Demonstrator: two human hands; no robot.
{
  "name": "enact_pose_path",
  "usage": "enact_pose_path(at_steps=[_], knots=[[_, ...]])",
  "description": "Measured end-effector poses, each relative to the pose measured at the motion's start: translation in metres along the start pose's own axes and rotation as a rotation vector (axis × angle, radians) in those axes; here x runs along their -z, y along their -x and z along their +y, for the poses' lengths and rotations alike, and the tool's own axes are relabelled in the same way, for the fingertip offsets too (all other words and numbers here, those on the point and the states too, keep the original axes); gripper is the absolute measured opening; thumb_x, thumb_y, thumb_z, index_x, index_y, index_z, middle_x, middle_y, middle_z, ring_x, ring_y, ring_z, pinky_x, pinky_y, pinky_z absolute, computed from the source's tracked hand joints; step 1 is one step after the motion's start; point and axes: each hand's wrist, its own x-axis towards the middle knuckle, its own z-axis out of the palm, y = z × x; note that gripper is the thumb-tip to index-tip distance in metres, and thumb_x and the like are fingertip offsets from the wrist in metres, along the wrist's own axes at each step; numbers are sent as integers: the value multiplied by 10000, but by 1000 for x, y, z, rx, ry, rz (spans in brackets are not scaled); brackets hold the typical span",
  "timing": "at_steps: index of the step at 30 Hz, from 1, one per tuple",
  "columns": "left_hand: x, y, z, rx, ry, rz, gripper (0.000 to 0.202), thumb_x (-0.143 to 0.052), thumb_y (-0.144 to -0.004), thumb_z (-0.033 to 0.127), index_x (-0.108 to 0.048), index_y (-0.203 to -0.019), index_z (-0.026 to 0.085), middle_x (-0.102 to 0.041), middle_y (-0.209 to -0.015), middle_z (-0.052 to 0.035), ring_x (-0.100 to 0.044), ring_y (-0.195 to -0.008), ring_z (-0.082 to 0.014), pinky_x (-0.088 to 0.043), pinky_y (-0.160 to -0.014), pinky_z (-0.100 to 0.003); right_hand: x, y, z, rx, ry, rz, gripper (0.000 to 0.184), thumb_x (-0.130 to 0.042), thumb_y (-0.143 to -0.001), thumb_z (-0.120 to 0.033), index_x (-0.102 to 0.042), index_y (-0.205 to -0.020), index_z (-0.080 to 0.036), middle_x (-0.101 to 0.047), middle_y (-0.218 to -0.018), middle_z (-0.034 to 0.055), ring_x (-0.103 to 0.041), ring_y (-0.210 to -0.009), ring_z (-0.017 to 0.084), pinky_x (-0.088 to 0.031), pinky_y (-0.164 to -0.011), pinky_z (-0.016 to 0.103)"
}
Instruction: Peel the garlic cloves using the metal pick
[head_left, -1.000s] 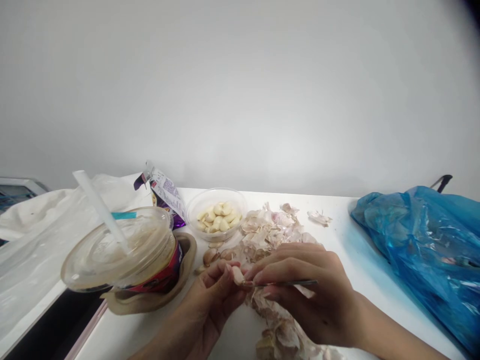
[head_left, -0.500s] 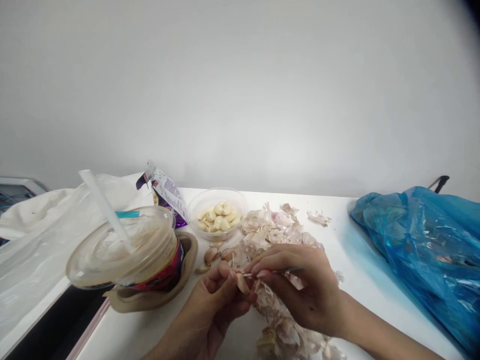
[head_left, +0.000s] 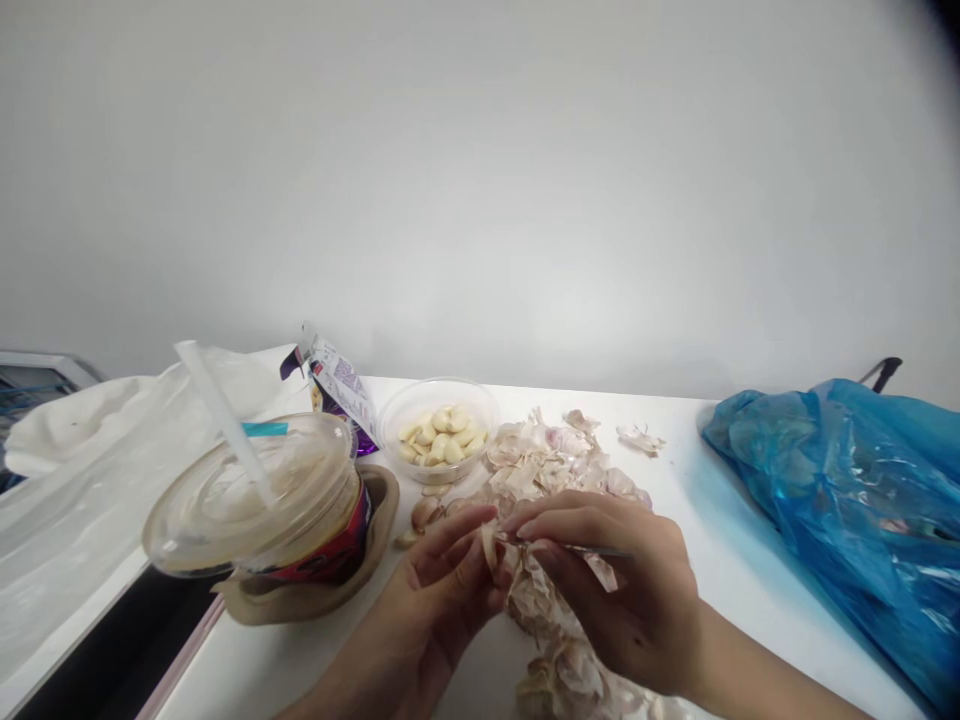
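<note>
My left hand is closed around a garlic clove, pinched between thumb and fingers. My right hand is closed on a thin metal tool whose tip meets the clove, with a flake of skin under the fingers. Both hands hover over a heap of garlic skins on the white table. A clear bowl of peeled cloves stands behind the hands. A few unpeeled cloves lie just left of my fingers.
A lidded plastic drink cup with a white straw sits in a brown holder at the left. A purple-and-white packet leans behind it. A clear plastic bag covers the far left. A blue plastic bag fills the right.
Both hands have shifted slightly; the left thumb and fingers turned the clove, and the right hand's tool moved along it, lifting skin. The view drifted a little.
</note>
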Motion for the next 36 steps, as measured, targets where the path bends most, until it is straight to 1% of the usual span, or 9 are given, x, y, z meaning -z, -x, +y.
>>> enact_pose_path(at_steps=[5,8,11,16,19,22,26,31,36], knots=[[0,0,1,-20,-16,-57,135,-653,-684,70,-667,-786,158,-653,-662,9,-573,-524,-58,-463,-489,-141,0,-2,-5,0,2,5,205,-513,-799,-62,-562,-970,-165,-670,-878,64,-631,-809,145,-529,-697,247],[-5,3,4,-46,-57,-24,101,-653,-684,70,-666,-749,146,-637,-665,17,-562,-523,-42,-465,-498,-124,0,-2,-5,-24,-17,-1,199,-522,-786,-45,-573,-952,-141,-667,-884,75,-630,-820,143,-524,-709,233],[-9,5,8,-69,-115,30,102,-664,-671,71,-667,-729,155,-638,-665,22,-580,-544,-47,-480,-525,-124,-2,-1,-5,-56,-44,43,181,-522,-784,-49,-583,-927,-142,-667,-862,68,-632,-813,151,-528,-709,249],[-8,7,8,-127,-180,49,233,-674,-664,95,-663,-874,197,-689,-689,4,-616,-570,-83,-501,-559,-160,-4,1,-6,-219,-153,153,129,-484,-839,-120,-588,-903,-162,-659,-837,57,-647,-738,157,-551,-653,282],[-8,10,6,-187,-203,75,196,-687,-646,105,-679,-827,182,-705,-670,-6,-629,-594,-103,-501,-589,-170,-5,2,-7,-283,-190,174,155,-448,-866,-157,-601,-892,-156,-659,-847,64,-650,-735,160,-561,-649,285],[-10,13,5,-221,-226,98,133,-701,-625,114,-683,-745,171,-704,-670,-2,-625,-628,-113,-496,-609,-169,-6,4,-6,-249,-178,183,155,-456,-856,-129,-595,-912,-167,-656,-859,61,-639,-781,172,-558,-668,299],[-7,11,4,-261,-214,125,119,-732,-578,124,-667,-663,174,-679,-669,11,-610,-645,-115,-494,-610,-172,-9,9,-4,-153,-158,158,211,-468,-837,-77,-567,-992,-181,-640,-931,58,-612,-867,180,-545,-717,309],[-3,5,6,-303,-202,147,148,-759,-523,106,-631,-567,164,-633,-676,30,-602,-667,-118,-495,-606,-174,-13,11,-7,-97,-94,240,176,-452,-872,-137,-569,-997,-179,-645,-916,69,-621,-847,175,-546,-702,295],[-3,2,6,-285,-262,178,205,-772,-502,91,-631,-614,188,-627,-609,40,-603,-647,-119,-495,-595,-177,-15,8,-7,-77,-84,262,170,-466,-868,-132,-579,-987,-179,-655,-892,62,-633,-803,151,-547,-685,251]])
